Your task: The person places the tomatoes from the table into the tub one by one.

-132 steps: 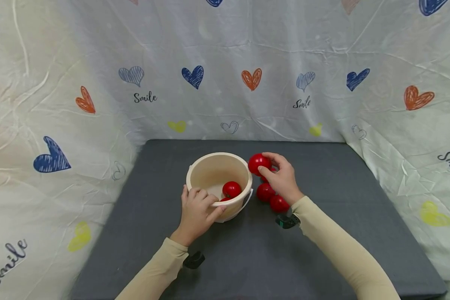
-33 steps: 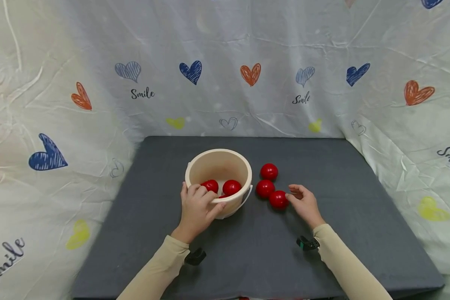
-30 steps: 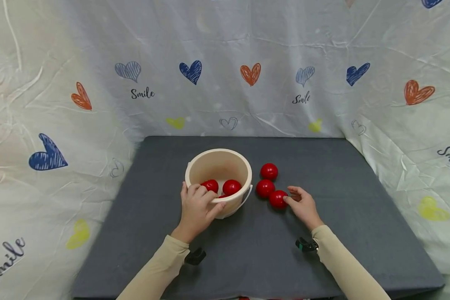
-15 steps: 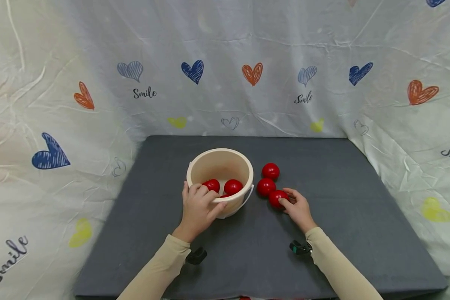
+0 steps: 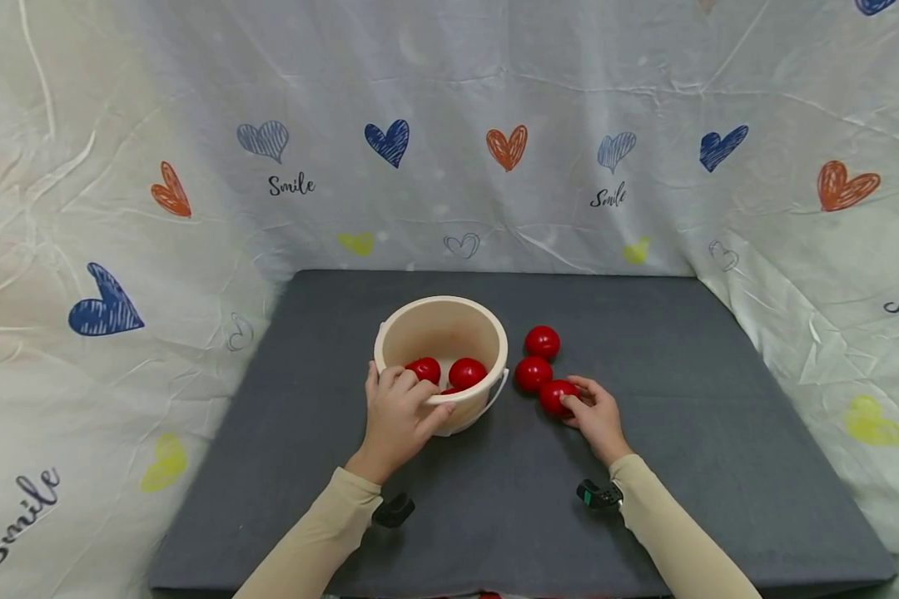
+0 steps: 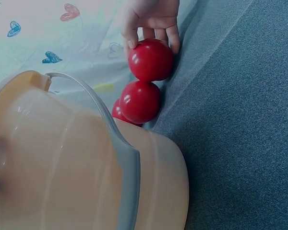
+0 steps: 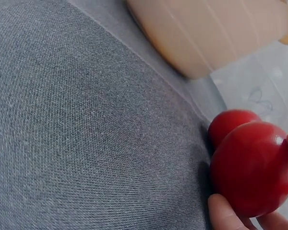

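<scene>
My left hand (image 5: 397,416) grips the near rim of a cream bucket (image 5: 449,329), fingers over the edge and thumb outside. Several glossy red balls, smooth and tomato-like, are about. Two lie plainly visible in the bucket, a left one (image 5: 424,370) and a right one (image 5: 467,373), with a sliver of another behind the rim. To the bucket's right, three more form a slanting row on the table. My right hand (image 5: 598,416) holds the nearest red ball (image 5: 558,398) between thumb and fingers. Close by sit the middle ball (image 5: 533,374) and the far ball (image 5: 542,342).
A dark grey cloth covers the table (image 5: 682,482). The bucket's pale handle (image 6: 105,112) hangs down its right side. A white curtain (image 5: 449,100) printed with hearts stands behind the table and on both sides.
The ball my right hand held near the rim earlier is gone from there, and more red shows inside the bucket. That hand has moved nearer me and its fingers have closed round the nearest ball.
</scene>
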Tool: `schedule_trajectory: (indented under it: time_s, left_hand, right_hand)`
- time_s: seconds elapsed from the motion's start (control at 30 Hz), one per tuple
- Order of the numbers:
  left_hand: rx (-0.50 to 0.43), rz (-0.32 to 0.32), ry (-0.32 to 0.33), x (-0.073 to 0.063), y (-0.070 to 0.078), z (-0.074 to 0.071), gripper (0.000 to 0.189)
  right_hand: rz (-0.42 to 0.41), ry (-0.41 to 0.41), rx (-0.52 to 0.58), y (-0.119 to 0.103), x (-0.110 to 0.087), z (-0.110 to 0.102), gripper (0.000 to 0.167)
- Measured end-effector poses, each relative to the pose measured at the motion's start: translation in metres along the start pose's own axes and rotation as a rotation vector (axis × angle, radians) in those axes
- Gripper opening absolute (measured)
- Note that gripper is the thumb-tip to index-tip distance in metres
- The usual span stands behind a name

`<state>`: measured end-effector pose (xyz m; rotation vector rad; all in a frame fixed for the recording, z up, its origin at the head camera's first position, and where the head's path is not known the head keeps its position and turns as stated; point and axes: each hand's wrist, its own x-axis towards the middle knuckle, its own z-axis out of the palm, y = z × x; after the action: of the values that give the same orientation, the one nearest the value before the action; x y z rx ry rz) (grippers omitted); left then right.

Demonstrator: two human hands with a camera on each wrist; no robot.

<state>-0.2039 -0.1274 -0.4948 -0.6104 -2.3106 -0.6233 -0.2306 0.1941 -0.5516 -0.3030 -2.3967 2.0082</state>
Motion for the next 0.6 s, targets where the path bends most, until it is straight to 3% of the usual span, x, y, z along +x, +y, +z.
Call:
schedule_trajectory:
  time_s: [0.23, 0.6]
  left_hand:
    - [0.006, -0.007, 0.001, 0.0, 0.001, 0.001, 0.026]
    - [0.006, -0.015, -0.006, 0.0, 0.001, 0.001, 0.026]
  right_hand:
    - [0.005, 0.02, 0.049, -0.001, -0.001, -0.002, 0.043]
    - [-0.006, 0.052, 0.04, -0.005, 0.001, -0.015, 0.041]
